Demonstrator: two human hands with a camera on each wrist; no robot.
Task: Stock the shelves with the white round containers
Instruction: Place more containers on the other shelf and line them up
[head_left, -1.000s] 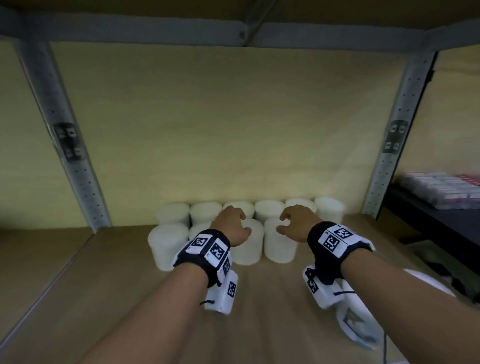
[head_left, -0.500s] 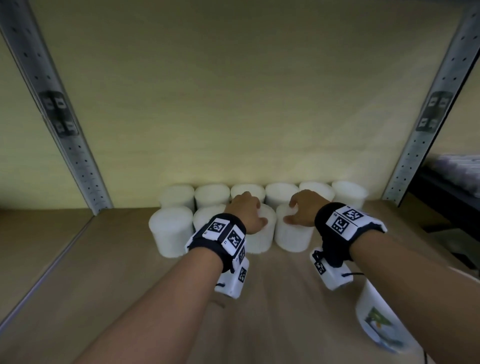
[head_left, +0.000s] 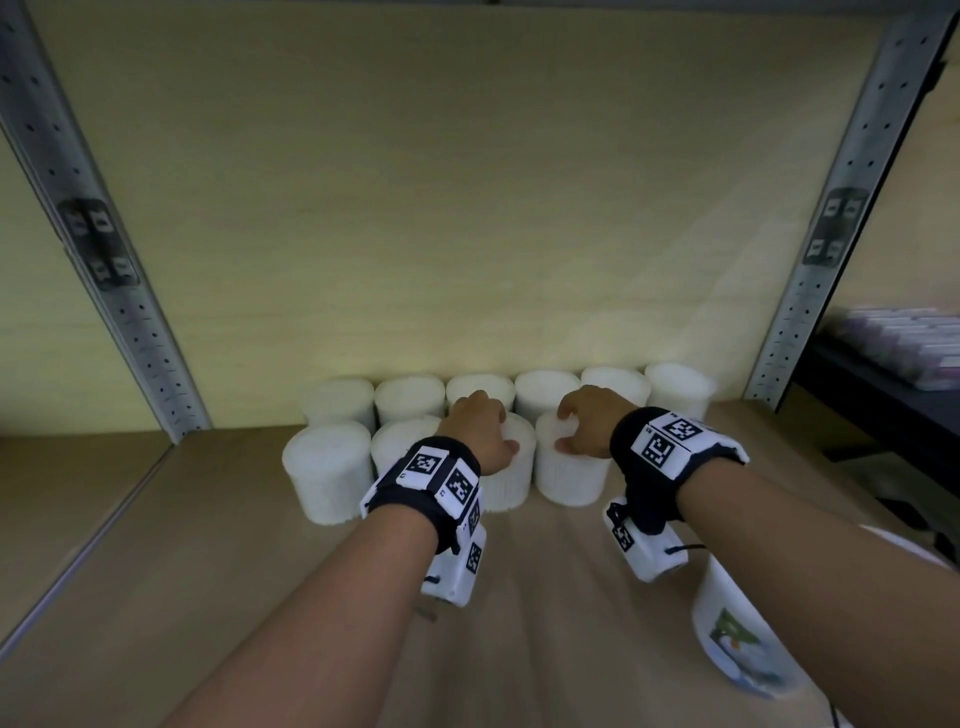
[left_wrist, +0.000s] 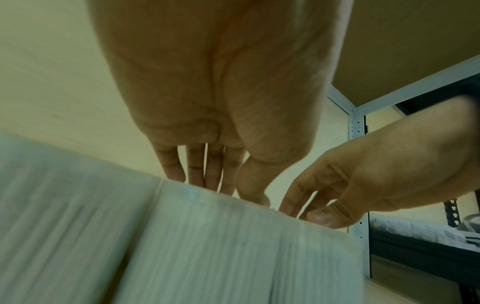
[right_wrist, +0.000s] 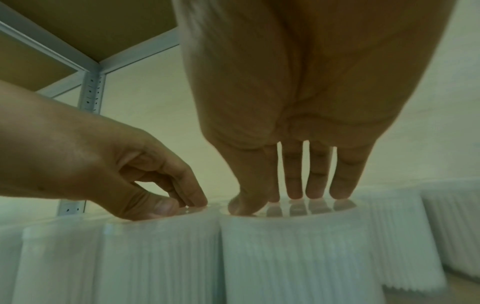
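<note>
Both our hands sit atop front-row containers on the shelf (head_left: 519, 597): left hand (head_left: 480, 434) grasping one container (head_left: 511, 480) by its lid, right hand (head_left: 587, 423) gripping its neighbour (head_left: 569, 475), likely squaring them against the back row (head_left: 545, 387).

10 white round containers stand upright on the wooden shelf (head_left: 218, 545) — ribbed sides, flat lids, all the same shape. 6 form the far row (head_left: 545, 389) against the back panel, side by side and touching. 4 stand in the near row: the leftmost container (head_left: 324, 473) and its neighbour (head_left: 397, 441) on the left, then the third container (head_left: 511, 473) and the rightmost container (head_left: 569, 475) — these 2 stand just beside each other, a thin gap between them.
</note>
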